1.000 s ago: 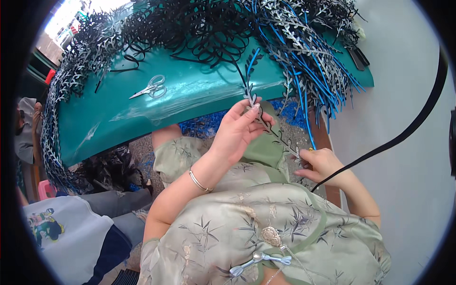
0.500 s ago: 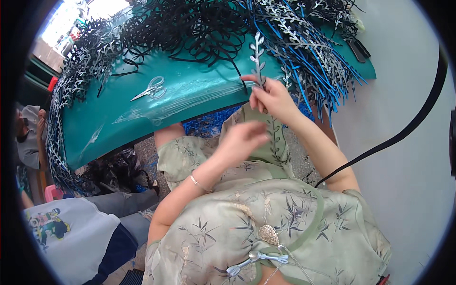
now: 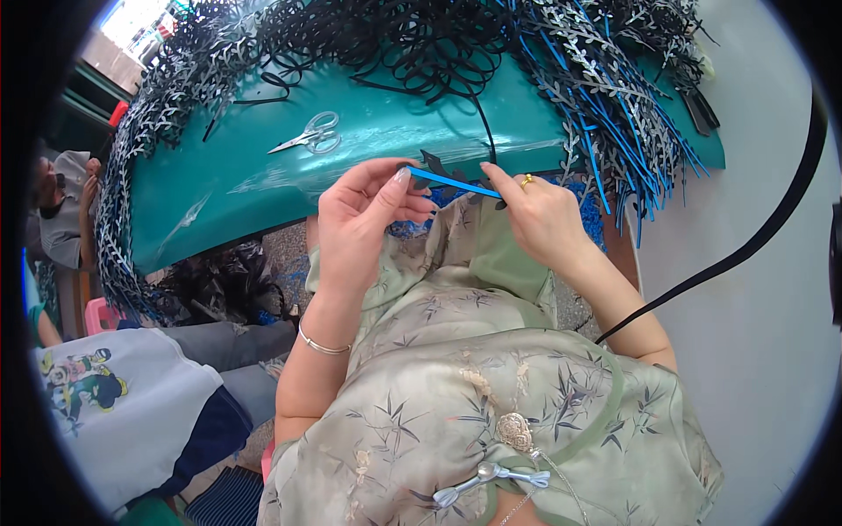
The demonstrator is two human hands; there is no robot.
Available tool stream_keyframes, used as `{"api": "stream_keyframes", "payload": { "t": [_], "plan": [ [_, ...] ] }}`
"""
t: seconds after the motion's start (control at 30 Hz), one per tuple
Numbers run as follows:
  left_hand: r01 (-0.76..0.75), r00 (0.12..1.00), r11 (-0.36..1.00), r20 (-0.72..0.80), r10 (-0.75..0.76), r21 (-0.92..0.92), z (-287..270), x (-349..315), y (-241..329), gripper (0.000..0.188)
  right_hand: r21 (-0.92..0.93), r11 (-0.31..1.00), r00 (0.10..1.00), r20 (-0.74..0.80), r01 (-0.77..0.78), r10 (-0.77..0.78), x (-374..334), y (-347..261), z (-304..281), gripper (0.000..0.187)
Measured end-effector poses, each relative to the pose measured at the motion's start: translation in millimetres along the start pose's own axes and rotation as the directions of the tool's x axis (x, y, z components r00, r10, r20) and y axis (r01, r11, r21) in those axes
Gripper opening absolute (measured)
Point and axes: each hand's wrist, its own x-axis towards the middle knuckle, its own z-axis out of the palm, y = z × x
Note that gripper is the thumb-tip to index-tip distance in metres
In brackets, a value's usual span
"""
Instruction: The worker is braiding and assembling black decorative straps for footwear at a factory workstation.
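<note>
A bright blue strip [image 3: 456, 181] with dark leaf shapes along its edge is stretched between my two hands, over my lap at the table's front edge. My left hand [image 3: 355, 223] pinches its left end between thumb and forefinger. The other end is gripped by my right hand [image 3: 544, 219], which wears a gold ring. From the pile, a narrow black strip [image 3: 484, 123] runs down to my right fingertips; whether they hold it too, I cannot tell. Small scissors [image 3: 314, 136] with clear handles lie on the green table cover [image 3: 412, 127], beyond my left hand.
Tangled black strips [image 3: 395, 44] heap up at the table's back. Silver leaf trims with blue strips [image 3: 605, 114] hang over the right side, near a black-handled tool [image 3: 700, 110]. More silver leaf trim [image 3: 123, 219] drapes down the left edge. At my left sits another person [image 3: 132, 403].
My left hand has come up and taken the strip's other end. The strip, upright with its silver side showing before, now lies nearly level with blue showing.
</note>
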Motion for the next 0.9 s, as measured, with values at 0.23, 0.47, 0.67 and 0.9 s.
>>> {"api": "stream_keyframes", "payload": {
  "t": [0.23, 0.47, 0.67, 0.9],
  "plan": [
    [0.146, 0.988, 0.989, 0.056, -0.145, -0.023, -12.8, 1.5, 2.5, 0.017, -0.065, 0.998, 1.0, -0.018, 0.012, -0.013, 0.0, 4.5, 1.4, 0.046],
    [0.161, 0.981, 0.987, 0.113, -0.157, -0.024, -20.1, 0.0, -2.8, 0.019, 0.315, 0.949, 0.999, 0.038, -0.009, -0.004, 5.0, 2.7, -15.5, 0.046],
    [0.148, 0.968, 0.989, 0.204, -0.147, 0.008, -9.1, 0.9, -2.4, 0.02, 0.85, 0.46, 0.962, 0.268, -0.257, 0.042, 35.9, -7.4, -16.4, 0.032],
    [-0.001, 0.999, 0.992, 0.038, -0.003, 0.126, 22.6, -6.9, -1.4, 0.017, 0.927, 0.22, 0.947, 0.267, -0.304, 0.18, 51.6, -24.3, -12.5, 0.018]
  ]
}}
